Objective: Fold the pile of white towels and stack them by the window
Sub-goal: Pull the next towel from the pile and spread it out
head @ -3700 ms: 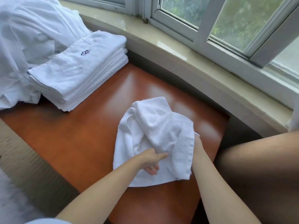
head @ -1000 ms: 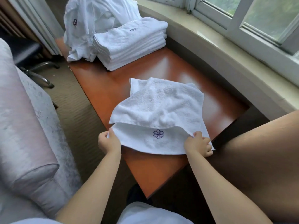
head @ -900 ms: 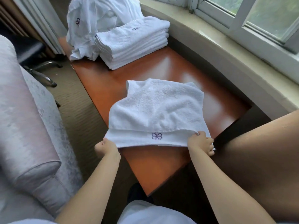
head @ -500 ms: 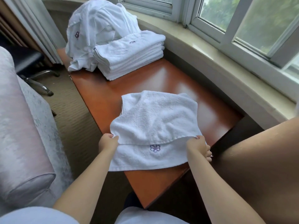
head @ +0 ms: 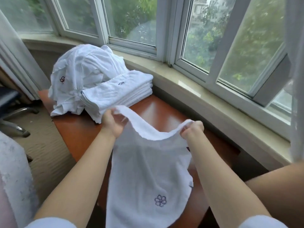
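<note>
Reddish-brown and glossy, the table [head: 153,111] runs along under a curved bay window [head: 131,22], its far edge close beside a pale stone sill [head: 189,86] that follows the curve of the white frames. Green foliage shows blurred through the panes, and one sash at the right stands tilted open. A white towel [head: 148,175] hangs lifted above the near part of the table, held by its upper edge at two corners: the left hand [head: 113,124] has thumb and fingers closed on one corner, the right hand [head: 192,130] pinches the other with curled fingers, and the edge sags in an arc between them. A small purple flower emblem [head: 160,200] is stitched low on the hanging cloth. At the far end of the table sits a stack of folded towels [head: 118,94], squared and lying next to the sill, and touching it on the left is a rumpled pile of white linen [head: 79,74] with a dark red mark. A pale curtain [head: 14,63] falls at the left, with ribbed beige carpet [head: 46,145] beside the table and the chrome base of a chair [head: 16,122] resting on it.
</note>
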{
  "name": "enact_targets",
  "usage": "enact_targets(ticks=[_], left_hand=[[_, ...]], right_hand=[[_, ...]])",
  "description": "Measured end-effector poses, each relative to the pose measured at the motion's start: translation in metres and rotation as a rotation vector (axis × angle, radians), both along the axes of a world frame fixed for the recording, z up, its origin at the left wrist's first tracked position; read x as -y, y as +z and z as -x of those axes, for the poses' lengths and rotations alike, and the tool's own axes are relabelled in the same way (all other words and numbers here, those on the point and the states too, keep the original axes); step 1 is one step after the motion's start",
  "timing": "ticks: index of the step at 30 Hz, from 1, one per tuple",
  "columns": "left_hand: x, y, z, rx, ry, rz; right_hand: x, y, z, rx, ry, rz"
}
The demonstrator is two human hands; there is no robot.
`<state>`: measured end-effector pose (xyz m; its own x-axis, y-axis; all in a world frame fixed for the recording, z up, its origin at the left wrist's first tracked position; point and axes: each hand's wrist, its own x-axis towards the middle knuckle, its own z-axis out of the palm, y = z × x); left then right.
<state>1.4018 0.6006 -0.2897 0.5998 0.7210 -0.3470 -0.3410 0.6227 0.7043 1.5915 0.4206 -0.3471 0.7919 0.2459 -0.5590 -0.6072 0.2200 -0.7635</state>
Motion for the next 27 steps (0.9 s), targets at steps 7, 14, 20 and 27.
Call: enact_targets(ticks=[7, 14, 20, 27], left_hand=[[0.003, -0.07, 0.027, -0.225, 0.452, 0.205], [0.013, -0.083, 0.041, -0.274, 0.517, 0.236], [0.047, -0.064, 0.073, -0.195, 0.65, 0.242], [0.125, -0.108, 0.106, -0.556, 0.668, 0.227]], right_hand=[[0.018, -0.001, 0.015, -0.211, -0.305, -0.01], [0.025, -0.004, 0.027, -0.178, -0.208, 0.13], [0.05, 0.002, 0.036, -0.025, -0.233, 0.063], [0.104, -0.069, 0.1, -0.043, 0.206, 0.818]])
